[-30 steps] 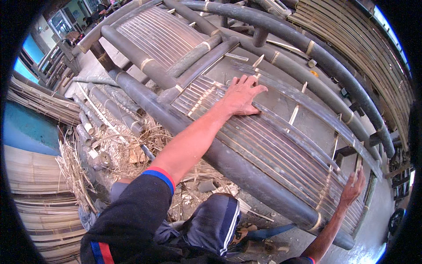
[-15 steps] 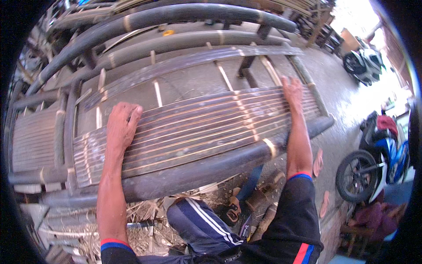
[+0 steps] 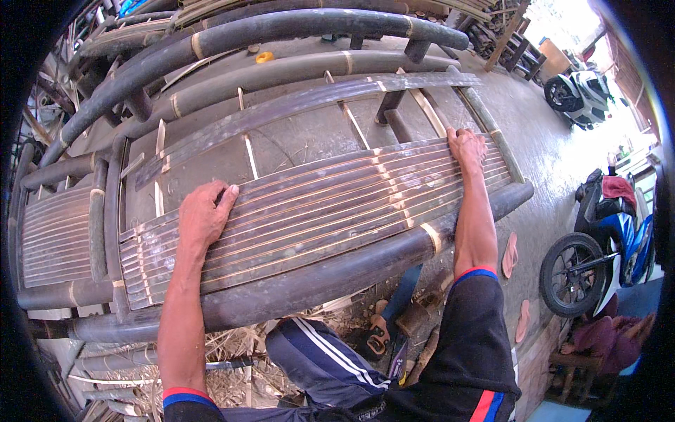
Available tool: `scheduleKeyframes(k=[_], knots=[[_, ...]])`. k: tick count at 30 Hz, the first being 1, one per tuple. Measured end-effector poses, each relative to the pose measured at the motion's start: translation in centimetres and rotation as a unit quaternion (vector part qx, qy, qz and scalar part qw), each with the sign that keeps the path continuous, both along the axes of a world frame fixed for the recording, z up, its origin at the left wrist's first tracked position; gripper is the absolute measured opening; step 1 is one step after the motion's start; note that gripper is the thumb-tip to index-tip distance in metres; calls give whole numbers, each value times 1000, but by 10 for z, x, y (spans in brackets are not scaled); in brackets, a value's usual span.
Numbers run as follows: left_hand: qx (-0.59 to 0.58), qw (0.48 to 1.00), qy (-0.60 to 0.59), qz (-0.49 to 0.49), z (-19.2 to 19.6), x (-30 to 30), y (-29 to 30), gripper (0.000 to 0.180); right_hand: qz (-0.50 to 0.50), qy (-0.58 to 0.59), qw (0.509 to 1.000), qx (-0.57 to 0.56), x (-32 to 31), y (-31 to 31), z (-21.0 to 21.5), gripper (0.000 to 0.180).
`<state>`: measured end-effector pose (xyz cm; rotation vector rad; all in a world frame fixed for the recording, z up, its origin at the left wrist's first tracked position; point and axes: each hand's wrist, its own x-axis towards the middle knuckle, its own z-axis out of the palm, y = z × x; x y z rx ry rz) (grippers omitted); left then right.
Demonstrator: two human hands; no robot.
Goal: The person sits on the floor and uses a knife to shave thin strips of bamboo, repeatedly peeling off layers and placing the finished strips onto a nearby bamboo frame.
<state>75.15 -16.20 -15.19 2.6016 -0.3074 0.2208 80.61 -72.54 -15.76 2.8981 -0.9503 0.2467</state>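
Note:
Dark bamboo slats (image 3: pixel 309 214) lie side by side across a bamboo bench frame, with thin pale lines between them. At the left part of the far slat edge, my left hand (image 3: pixel 202 219) rests with its fingers curled over and its thumb along the top. Farther right, my right hand (image 3: pixel 467 149) is hooked over the same far edge, fingers bent down. Both hands are closed on that outermost slat; some fingertips are hidden beyond it. Behind it, a separate bamboo slat (image 3: pixel 281 122) lies across pale crosspieces (image 3: pixel 249 156), apart from the others.
A thick bamboo pole (image 3: pixel 337 276) forms the near rail; another curved pole (image 3: pixel 302 29) rises at the back. My knee (image 3: pixel 320 352) is below, beside shavings and a handsaw (image 3: pixel 377 339). Motorbikes (image 3: pixel 576 274), sandals (image 3: pixel 510 254) and a seated person (image 3: pixel 605 336) are at right.
My left hand has shifted slightly right and down along the slat edge. My right hand's fingers, straighter before, are now bent over the edge. The view has moved a little.

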Motion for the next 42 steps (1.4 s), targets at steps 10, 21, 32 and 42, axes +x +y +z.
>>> scheduleKeyframes(k=[10, 21, 32, 42], knots=[[49, 998, -10, 30, 5, -2, -3, 51, 136, -71, 984, -91, 9, -38, -38, 38], [1, 990, 135, 49, 17, 4, -5, 60, 54, -52, 997, 2, -10, -6, -3, 58], [93, 994, 19, 46, 6, 3, 1, 57, 86, -44, 995, 1, 2, -10, -7, 60], [62, 993, 104, 10, 16, 0, -8, 54, 34, -12, 998, 50, -4, -3, 4, 63]])
